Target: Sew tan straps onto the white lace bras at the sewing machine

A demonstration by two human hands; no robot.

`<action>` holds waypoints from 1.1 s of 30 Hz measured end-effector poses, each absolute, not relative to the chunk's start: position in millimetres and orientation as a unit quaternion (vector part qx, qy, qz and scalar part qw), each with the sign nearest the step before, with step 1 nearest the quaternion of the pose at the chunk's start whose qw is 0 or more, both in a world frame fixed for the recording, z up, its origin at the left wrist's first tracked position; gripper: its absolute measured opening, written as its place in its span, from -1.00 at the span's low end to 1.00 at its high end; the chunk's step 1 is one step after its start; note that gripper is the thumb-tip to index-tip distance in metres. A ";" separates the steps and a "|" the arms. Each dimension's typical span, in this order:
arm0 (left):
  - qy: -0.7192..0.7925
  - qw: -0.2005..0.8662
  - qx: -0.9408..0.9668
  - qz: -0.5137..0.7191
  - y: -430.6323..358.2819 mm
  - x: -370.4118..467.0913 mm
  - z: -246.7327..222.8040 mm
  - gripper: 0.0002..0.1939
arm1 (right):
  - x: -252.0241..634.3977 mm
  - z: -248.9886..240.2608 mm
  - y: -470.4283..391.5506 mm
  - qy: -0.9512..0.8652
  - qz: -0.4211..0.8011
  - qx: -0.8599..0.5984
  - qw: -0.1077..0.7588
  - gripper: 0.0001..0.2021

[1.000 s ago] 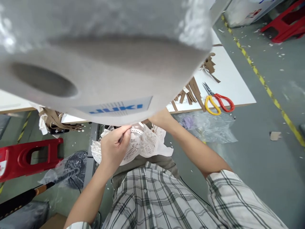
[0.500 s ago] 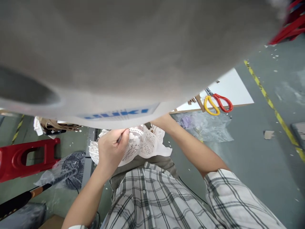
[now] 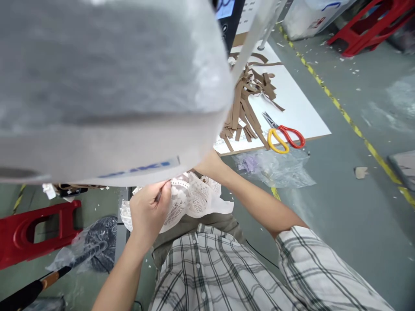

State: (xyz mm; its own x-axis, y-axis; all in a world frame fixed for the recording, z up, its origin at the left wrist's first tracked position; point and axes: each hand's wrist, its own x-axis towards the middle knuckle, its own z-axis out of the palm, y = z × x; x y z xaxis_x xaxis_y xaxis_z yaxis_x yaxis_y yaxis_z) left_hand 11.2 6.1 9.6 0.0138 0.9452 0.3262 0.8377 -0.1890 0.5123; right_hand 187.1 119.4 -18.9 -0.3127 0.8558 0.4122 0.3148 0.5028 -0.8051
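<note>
White lace fabric (image 3: 197, 199), shaped like bra cups, hangs over the lap below the sewing machine head (image 3: 129, 147) with its blue lettering. My left hand (image 3: 151, 207) is closed in a pinch on the lace at its upper left edge. Beyond the lace, the back of my right hand (image 3: 207, 166) shows only in part; its fingers are hidden behind the machine head, so what it touches cannot be seen.
On the white tabletop (image 3: 301, 112) lie brown fabric strips (image 3: 246, 112) and scissors (image 3: 283, 136) with yellow and red handles. Clear plastic bags (image 3: 279, 168) hang below its edge. A red stool (image 3: 39, 229) stands at the left, another (image 3: 369, 28) at the upper right.
The view has shifted, so the machine head covers less on the right and the brown strips and a screen now show. My left hand keeps its pinch on the lace.
</note>
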 end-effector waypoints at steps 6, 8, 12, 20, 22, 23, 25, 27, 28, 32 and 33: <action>0.627 0.095 0.703 0.322 5.6 14.0 10.4 -0.80 | 189.7 -17.5 118.2 -0.736 0.320 -0.385 0.455 -0.96; 0.630 0.094 0.700 0.322 5.1 14.8 10.7 -0.80 | 190.2 -17.4 117.7 -0.738 0.321 -0.381 0.455 -0.98; 0.639 0.093 0.696 0.314 3.7 15.6 11.8 -0.80 | 190.3 -19.7 117.5 -0.731 0.333 -0.370 0.466 -0.97; 0.643 0.085 0.691 0.319 2.6 14.8 11.8 -0.79 | 189.2 -26.0 118.2 -0.732 0.327 -0.376 0.465 -0.97; 0.644 0.084 0.688 0.323 2.6 14.7 11.8 -0.79 | 189.1 -25.5 117.6 -0.732 0.331 -0.375 0.463 -0.96; 0.644 0.084 0.687 0.325 2.5 14.7 11.9 -0.79 | 189.1 -25.0 117.2 -0.731 0.334 -0.376 0.461 -0.96; 0.646 0.083 0.685 0.327 2.2 14.8 12.4 -0.79 | 189.0 -24.1 116.4 -0.729 0.339 -0.379 0.458 -0.95; 0.648 0.081 0.682 0.328 1.9 14.8 13.0 -0.79 | 188.8 -23.3 116.0 -0.727 0.343 -0.382 0.456 -0.95; 0.649 0.081 0.681 0.329 1.8 14.8 13.4 -0.79 | 188.6 -23.1 115.9 -0.727 0.344 -0.382 0.456 -0.95; 0.652 0.087 0.681 0.322 2.2 14.2 15.9 -0.79 | 187.8 -21.7 115.9 -0.725 0.349 -0.383 0.454 -0.95; 0.652 0.089 0.683 0.317 2.5 13.9 16.7 -0.79 | 187.6 -21.1 115.8 -0.724 0.351 -0.382 0.454 -0.94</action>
